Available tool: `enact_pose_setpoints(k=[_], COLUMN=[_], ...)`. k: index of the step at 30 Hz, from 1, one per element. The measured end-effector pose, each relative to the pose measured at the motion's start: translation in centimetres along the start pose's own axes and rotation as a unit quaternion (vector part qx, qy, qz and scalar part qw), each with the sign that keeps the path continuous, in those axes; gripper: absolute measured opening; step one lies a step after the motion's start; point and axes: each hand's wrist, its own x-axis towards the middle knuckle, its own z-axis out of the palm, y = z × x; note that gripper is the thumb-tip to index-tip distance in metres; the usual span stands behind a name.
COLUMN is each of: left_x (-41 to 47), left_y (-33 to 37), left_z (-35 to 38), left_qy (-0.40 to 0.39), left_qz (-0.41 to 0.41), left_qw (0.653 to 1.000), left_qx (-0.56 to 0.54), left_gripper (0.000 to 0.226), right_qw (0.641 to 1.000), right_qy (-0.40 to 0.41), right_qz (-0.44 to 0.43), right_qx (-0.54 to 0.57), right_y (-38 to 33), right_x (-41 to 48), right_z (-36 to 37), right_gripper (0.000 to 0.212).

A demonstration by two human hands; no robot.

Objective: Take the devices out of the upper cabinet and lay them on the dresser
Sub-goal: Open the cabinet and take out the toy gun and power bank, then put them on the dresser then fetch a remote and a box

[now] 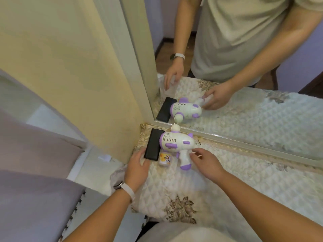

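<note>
Toy blaster (176,143), white/purple plastic, flat on quilted dresser (236,173) top, just in front of mirror (244,102) frame. Black slab device (153,144) touching blaster's left side; small printed bottle (165,159) just below blaster body. Left hand (138,165) fingertips on slab's near corner, loosely curled, no real grip. Right hand (204,163) spread, fingertips at blaster grip, pinching nothing. Probably light, rigid, smooth shell; quilt soft, so no sliding. Best hold: pistol grip. Slab likely slick — take by long edges.
</note>
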Motion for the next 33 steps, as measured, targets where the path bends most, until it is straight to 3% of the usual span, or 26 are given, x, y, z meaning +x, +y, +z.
enact_pose_setpoints(k=[6,10,15,24,33], left_x=[-4.9,-8.6,-13.9,-24.4,-41.3], left_y=[1.6,2.1,0.8,-2.1,-9.0], left_z=[-0.4,-0.6,-1.7,-7.5,-14.9], left_qy=[0.035,0.069,0.125,0.238,0.358], left_qz=[0.052,0.080,0.082,0.043,-0.040], left_qw=[0.988,0.967,0.937,0.902,0.848], left_qx=[0.143,0.233,0.315,0.357,0.388], left_gripper=[0.048,0.047,0.046,0.044,0.038], right_qw=[0.972,0.916,0.846,0.734,0.595], right_qy=[-0.027,-0.050,-0.076,-0.113,-0.146], right_qz=[-0.173,-0.318,-0.437,-0.581,-0.720], right_qx=[-0.155,-0.238,-0.295,-0.332,-0.326], right_y=[-0.7,-1.9,-4.0,-10.6,-17.3], right_x=[-2.5,-4.1,-6.4,-12.8,-27.9], right_z=[-1.9,-1.9,0.0,6.6,18.4], right_gripper=[0.038,0.041,0.052,0.048,0.048])
